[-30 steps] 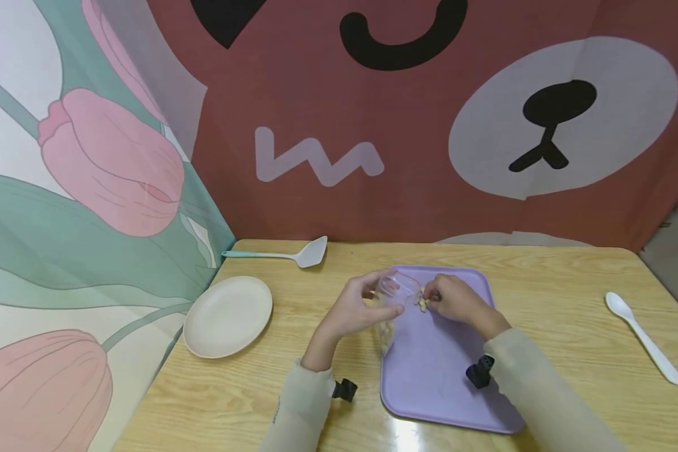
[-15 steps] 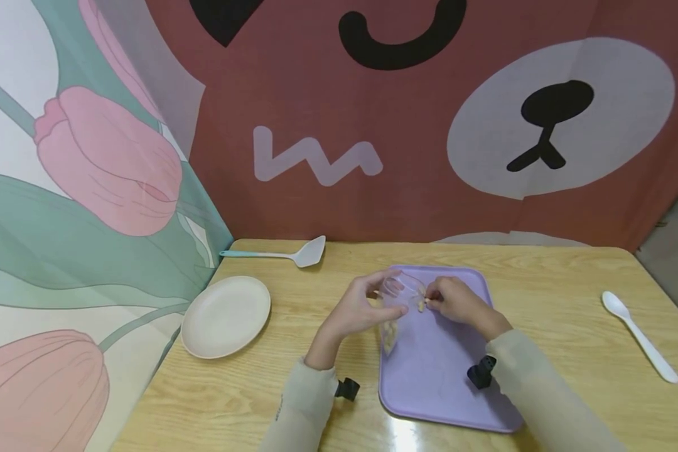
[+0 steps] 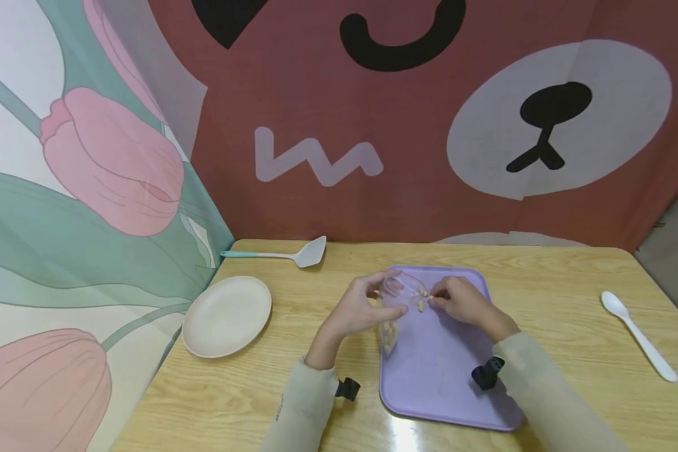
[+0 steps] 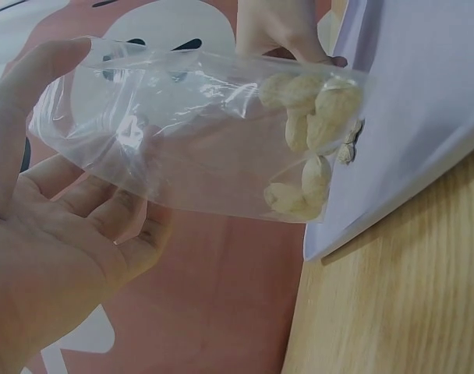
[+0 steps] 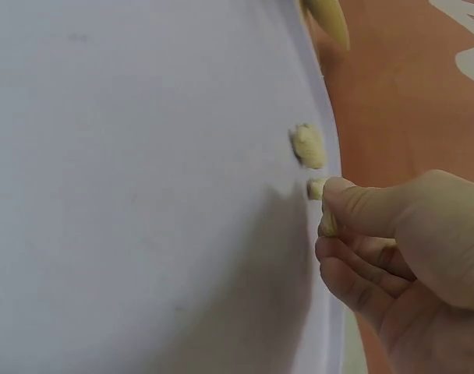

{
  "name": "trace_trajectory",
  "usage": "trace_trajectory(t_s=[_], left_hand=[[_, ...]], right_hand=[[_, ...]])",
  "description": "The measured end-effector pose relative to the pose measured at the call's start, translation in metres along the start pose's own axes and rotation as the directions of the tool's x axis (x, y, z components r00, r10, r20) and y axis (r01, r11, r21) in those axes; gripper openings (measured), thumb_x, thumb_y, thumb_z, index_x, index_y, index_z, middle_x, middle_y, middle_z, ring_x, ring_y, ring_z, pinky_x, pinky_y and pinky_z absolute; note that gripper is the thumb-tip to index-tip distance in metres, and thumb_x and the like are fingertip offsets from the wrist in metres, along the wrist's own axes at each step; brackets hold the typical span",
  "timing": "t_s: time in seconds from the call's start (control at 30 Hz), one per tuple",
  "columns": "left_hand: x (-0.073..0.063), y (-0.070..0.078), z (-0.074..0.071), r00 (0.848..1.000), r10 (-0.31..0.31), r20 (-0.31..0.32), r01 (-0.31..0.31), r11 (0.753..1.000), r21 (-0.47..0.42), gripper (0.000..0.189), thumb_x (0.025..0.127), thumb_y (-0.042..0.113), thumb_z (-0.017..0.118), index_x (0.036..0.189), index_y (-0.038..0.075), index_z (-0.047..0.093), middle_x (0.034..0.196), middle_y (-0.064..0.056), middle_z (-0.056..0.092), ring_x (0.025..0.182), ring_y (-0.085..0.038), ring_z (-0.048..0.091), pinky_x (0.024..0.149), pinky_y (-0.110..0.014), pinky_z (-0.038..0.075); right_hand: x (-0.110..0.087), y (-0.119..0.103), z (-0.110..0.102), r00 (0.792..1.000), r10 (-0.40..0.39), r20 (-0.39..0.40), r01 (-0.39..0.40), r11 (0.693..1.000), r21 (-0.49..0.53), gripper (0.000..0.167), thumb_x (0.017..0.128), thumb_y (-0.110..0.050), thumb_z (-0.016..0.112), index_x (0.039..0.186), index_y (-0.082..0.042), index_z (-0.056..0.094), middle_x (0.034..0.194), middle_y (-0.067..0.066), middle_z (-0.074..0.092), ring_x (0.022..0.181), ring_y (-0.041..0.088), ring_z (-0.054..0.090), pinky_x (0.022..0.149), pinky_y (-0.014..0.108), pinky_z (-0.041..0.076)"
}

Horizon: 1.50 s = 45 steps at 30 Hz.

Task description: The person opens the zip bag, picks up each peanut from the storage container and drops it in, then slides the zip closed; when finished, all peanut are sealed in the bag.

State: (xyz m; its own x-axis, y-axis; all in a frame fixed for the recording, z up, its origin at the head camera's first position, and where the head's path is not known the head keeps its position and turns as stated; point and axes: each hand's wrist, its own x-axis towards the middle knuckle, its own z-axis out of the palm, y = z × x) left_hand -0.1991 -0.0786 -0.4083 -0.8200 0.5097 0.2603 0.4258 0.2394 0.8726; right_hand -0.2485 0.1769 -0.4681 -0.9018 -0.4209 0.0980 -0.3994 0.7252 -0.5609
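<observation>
Left grip (image 3: 360, 307) holds clear bag (image 4: 206, 140); right grip (image 3: 460, 300) pinches peanut (image 5: 329, 224); sleeve lettering (image 3: 279, 409) illegible.

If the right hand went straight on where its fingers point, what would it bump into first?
Probably the loose peanuts on the purple tray, then the clear bag, though depth is hard to judge.
</observation>
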Motion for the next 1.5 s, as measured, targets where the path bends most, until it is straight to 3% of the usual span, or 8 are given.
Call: trace_trajectory(t_s=[0.23,0.5,0.67,1.0,1.2,1.5], left_hand=[[0.000,0.003,0.001,1.000,-0.002,-0.010,0.002,1.000,0.012,0.061,0.085,0.016,0.078,0.139,-0.002,0.055,0.113,-0.008,0.071,0.108,-0.017,0.060,0.093,-0.050,0.048],[0.000,0.001,0.004,1.000,-0.012,0.004,0.012,1.000,0.002,0.062,0.086,0.017,0.078,0.140,-0.001,0.054,0.113,-0.008,0.071,0.108,-0.019,0.060,0.094,-0.048,0.048],[0.000,0.001,0.005,1.000,-0.011,0.006,0.011,1.000,-0.008,0.061,0.087,0.017,0.077,0.140,-0.001,0.054,0.115,-0.009,0.071,0.110,-0.023,0.060,0.095,-0.049,0.048],[0.003,0.000,0.005,1.000,0.008,-0.005,-0.008,0.999,0.041,0.061,0.086,0.019,0.077,0.140,0.001,0.054,0.113,-0.002,0.071,0.107,-0.014,0.060,0.092,-0.039,0.049],[0.004,0.003,0.005,1.000,-0.001,0.003,0.001,1.000,0.021,0.062,0.086,0.019,0.077,0.141,0.002,0.054,0.114,-0.003,0.070,0.112,-0.018,0.059,0.095,-0.048,0.048],[0.004,0.001,0.004,1.000,-0.022,0.007,0.022,1.000,0.017,0.062,0.087,0.021,0.077,0.142,0.004,0.053,0.116,-0.001,0.069,0.111,-0.012,0.058,0.095,-0.044,0.048]], right_hand=[[-0.004,-0.005,-0.011,1.000,0.003,-0.009,-0.003,1.000,-0.019,0.010,0.088,-0.003,0.072,0.097,0.001,0.076,0.086,0.004,0.069,0.078,0.018,0.061,0.069,0.038,0.054],[-0.008,-0.016,-0.025,0.996,-0.075,-0.058,0.072,0.996,-0.048,0.006,0.088,-0.003,0.073,0.092,-0.001,0.076,0.081,0.000,0.067,0.072,0.014,0.058,0.063,0.033,0.050],[-0.009,-0.029,-0.036,0.995,-0.088,-0.050,0.087,0.996,-0.014,0.007,0.090,-0.005,0.072,0.095,-0.001,0.075,0.082,0.000,0.065,0.073,0.015,0.058,0.063,0.033,0.050],[-0.010,-0.044,-0.054,0.985,-0.140,-0.100,0.145,0.989,0.038,0.008,0.091,-0.005,0.071,0.097,-0.001,0.075,0.082,-0.001,0.064,0.071,0.013,0.057,0.062,0.031,0.050],[-0.007,-0.055,-0.065,0.973,-0.183,-0.141,0.190,0.981,0.036,0.010,0.092,-0.004,0.070,0.099,0.001,0.075,0.083,0.001,0.064,0.073,0.014,0.059,0.065,0.033,0.051],[-0.008,-0.073,-0.074,0.949,-0.262,-0.173,0.260,0.965,-0.036,0.010,0.090,-0.005,0.072,0.099,-0.002,0.075,0.082,-0.002,0.063,0.074,0.012,0.059,0.067,0.034,0.053]])
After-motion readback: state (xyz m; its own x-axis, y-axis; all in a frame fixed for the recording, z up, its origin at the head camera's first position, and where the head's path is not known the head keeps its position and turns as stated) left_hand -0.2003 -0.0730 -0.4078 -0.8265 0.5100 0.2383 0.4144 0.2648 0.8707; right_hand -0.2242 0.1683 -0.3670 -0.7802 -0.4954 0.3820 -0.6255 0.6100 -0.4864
